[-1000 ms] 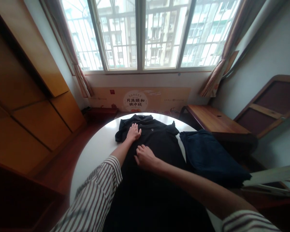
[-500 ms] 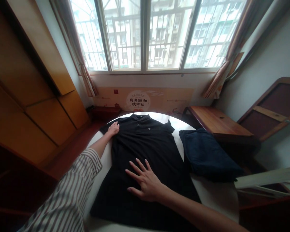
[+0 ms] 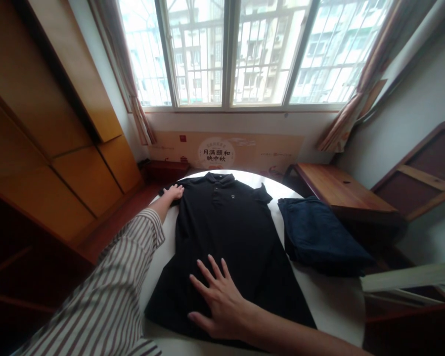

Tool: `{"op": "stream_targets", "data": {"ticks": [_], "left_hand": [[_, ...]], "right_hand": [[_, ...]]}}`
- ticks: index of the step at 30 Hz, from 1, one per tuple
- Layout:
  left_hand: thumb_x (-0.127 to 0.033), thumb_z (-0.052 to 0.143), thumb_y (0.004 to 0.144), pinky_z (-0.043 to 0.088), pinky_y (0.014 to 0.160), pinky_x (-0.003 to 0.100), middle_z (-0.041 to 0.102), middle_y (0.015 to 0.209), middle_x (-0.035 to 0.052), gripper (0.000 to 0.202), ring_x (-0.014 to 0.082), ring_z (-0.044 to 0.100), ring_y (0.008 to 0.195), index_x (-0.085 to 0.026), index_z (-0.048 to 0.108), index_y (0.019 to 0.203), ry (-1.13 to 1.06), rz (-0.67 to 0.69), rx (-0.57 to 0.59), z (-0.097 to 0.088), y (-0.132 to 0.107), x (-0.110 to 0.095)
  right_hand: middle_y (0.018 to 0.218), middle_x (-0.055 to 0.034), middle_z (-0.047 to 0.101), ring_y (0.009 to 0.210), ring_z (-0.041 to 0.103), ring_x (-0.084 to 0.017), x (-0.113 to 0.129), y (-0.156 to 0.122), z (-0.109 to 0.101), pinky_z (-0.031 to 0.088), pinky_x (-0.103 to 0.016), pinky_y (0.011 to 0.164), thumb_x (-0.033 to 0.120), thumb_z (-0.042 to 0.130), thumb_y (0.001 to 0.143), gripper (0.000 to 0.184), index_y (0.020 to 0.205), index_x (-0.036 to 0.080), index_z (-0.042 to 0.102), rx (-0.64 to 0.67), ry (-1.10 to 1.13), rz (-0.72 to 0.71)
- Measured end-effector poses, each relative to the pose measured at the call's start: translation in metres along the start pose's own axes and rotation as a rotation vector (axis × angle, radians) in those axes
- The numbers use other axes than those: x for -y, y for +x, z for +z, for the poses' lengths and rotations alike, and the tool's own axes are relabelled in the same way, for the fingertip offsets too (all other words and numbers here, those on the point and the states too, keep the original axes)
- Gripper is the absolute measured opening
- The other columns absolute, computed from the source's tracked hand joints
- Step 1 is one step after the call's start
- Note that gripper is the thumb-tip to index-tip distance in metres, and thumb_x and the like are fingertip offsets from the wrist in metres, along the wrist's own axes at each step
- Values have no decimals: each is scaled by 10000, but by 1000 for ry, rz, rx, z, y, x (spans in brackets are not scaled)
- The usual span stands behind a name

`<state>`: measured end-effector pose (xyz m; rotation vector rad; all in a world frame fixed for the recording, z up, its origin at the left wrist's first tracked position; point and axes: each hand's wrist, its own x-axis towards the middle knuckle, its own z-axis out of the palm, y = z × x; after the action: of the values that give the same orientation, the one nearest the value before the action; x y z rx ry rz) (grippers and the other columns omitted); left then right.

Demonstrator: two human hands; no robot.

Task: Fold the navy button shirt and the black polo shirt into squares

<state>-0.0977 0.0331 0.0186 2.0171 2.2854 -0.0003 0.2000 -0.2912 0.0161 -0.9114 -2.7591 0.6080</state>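
Note:
A black polo shirt [image 3: 241,232] lies spread face up, its collar at the far side and its hem toward me. My left hand [image 3: 174,192] rests on the shirt's left sleeve near the shoulder, fingers stretched out. Flat on the lower front of the shirt lies my right hand [image 3: 222,301], its fingers spread wide. Neither hand grips the cloth. Beneath the shirt is a round white table [image 3: 159,264]. The short sleeve on the right side sticks up a little at its end.
Folded dark blue trousers [image 3: 322,237] lie on the table's right side. A wooden desk [image 3: 337,185] stands beyond them. Yellow-brown cabinets [image 3: 77,173] line the left, and a barred window [image 3: 226,54] is ahead. A pale rail [image 3: 411,274] juts in at the right.
My right hand has slid a little toward me over the shirt, and the cloth looks smoother. My left hand's fingers now point more to the right. The view has shifted slightly.

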Motion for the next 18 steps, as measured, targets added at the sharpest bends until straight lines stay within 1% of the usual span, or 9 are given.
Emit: {"op": "stream_targets", "data": {"ticks": [3,5,6,7,9,11,12,15,18], "left_hand": [[-361,191,1012,229,1149,531,304,1576,126,532,281,291,1439,-209,373,1488,5,72,-17,1,-6,-19],[-416,233,1012,203,1177,438,285,1592,60,517,225,256,1457,-263,377,1485,7,172,4,6,-12,-33],[-461,266,1004,205,1178,426,279,1596,43,523,220,247,1461,-282,380,1483,8,218,27,10,-15,-39],[-505,291,992,212,1174,438,269,1599,42,545,230,240,1464,-288,375,1485,9,254,50,14,-18,-43],[-558,292,979,221,1161,492,229,1609,71,606,265,216,1471,-266,333,1508,9,290,83,20,-23,-48],[-572,269,979,212,1154,525,185,1617,97,642,284,183,1480,-242,286,1529,9,300,95,23,-24,-49],[-575,267,978,208,1153,531,179,1617,101,647,289,178,1481,-240,282,1531,9,302,98,23,-23,-48],[-581,302,967,221,1145,543,203,1612,102,641,299,202,1473,-254,311,1518,9,304,102,18,-18,-46],[-535,353,965,247,1133,551,296,1581,111,589,311,285,1440,-250,387,1479,6,288,79,12,-15,-53]], "right_hand": [[1350,-188,525,1255,442,-353,21,18,3,349,-516,1046,670,472,877,696,1340,152,519,-76,-90,-167],[1122,-159,604,1051,525,-302,34,37,10,444,-444,904,679,510,844,661,1181,117,594,-103,-173,-300],[1040,-149,605,975,529,-289,39,47,15,460,-427,836,675,529,829,646,1117,102,611,-113,-221,-344],[989,-145,599,922,526,-280,44,57,21,462,-415,781,640,548,829,603,1065,90,619,-123,-271,-368],[919,-131,585,843,518,-257,50,72,32,445,-392,703,471,571,868,403,974,87,625,-142,-364,-404],[864,-102,575,775,510,-225,55,80,43,417,-362,652,287,546,901,201,913,100,618,-154,-406,-468],[845,-86,571,753,506,-212,57,80,47,406,-350,639,239,526,915,160,907,106,614,-160,-401,-512],[838,-64,574,740,509,-194,66,72,55,381,-329,610,267,472,974,214,900,123,612,-189,-333,-631],[866,-50,592,728,511,-187,71,58,52,362,-328,584,304,461,986,234,882,154,608,-213,-285,-654]]}}
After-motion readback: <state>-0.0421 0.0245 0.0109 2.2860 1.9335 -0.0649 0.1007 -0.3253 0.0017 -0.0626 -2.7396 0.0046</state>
